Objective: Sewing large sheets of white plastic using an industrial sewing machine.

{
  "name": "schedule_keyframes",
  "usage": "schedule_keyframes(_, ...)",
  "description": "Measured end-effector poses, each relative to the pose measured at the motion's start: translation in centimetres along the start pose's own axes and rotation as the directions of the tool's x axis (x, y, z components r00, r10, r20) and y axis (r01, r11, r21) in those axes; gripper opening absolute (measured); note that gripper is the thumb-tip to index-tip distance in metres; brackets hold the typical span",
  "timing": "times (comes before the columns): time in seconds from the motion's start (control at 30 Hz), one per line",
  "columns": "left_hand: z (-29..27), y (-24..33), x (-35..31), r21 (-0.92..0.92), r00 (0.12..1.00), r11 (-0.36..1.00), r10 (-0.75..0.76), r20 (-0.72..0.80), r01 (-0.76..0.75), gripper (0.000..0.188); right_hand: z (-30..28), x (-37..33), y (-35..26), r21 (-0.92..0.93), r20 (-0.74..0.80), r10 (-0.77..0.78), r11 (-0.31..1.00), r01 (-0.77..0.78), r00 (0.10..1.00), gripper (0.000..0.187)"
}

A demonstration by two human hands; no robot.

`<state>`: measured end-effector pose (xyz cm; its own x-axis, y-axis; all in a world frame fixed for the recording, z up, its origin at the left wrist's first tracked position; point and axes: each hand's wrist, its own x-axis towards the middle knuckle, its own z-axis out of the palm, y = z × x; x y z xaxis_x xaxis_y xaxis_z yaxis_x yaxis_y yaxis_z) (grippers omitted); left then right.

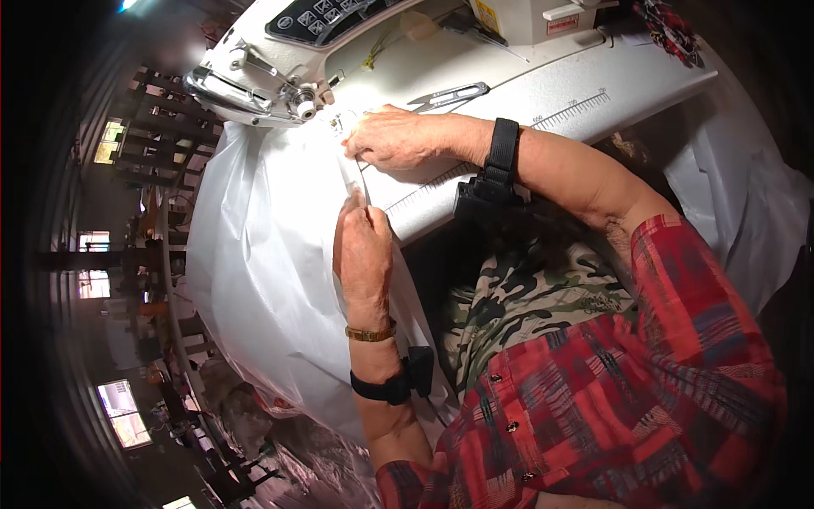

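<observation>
A large sheet of white, thin fabric (pixel 271 246) drapes over the left side of the sewing machine bed and hangs down in folds. My left hand (pixel 365 246) is closed on its folded edge, thumb and fingers pinched together. Just beyond it, my right hand (pixel 394 138) has its fingertips bent down and pressed together on the same edge, close to the needle area. The white sewing machine head (pixel 254 81) stands over that spot, brightly lit, so the needle and presser foot are hard to make out.
Thread snips (pixel 449 97) lie on the machine bed beyond my right hand. A printed ruler scale (pixel 568 108) runs along the bed's near edge. Plaid cloth (pixel 670 32) sits at the far right. More white fabric (pixel 729 195) hangs at the right.
</observation>
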<state>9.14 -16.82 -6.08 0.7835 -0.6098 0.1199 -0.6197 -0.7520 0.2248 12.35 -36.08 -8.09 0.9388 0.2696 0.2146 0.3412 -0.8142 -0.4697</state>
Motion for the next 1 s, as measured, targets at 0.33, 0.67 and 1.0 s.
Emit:
schedule_keyframes(0.33, 1.3, -2.2, 3.6, -0.139, 0.995, 0.989, 0.033, -0.094, -0.046, 0.037, -0.5, -1.2, -1.4, -0.113, -0.010, 0.025, 0.993, -0.026, 1.000, 0.018)
schedule_keyframes(0.67, 4.2, -5.1, 8.1, -0.196, 0.955, 0.971, 0.076, -0.287, -0.137, 0.036, -0.5, -1.5, -2.3, -0.209, -0.011, 0.020, 0.978, -0.022, 1.000, 0.019)
schedule_keyframes(1.0, 5.1, -5.9, 9.7, -0.264, 0.943, 0.956, 0.038, -0.332, -0.132, 0.034, 0.3, -1.4, -1.9, -0.262, -0.187, -0.054, 0.965, 0.003, 0.981, 0.021)
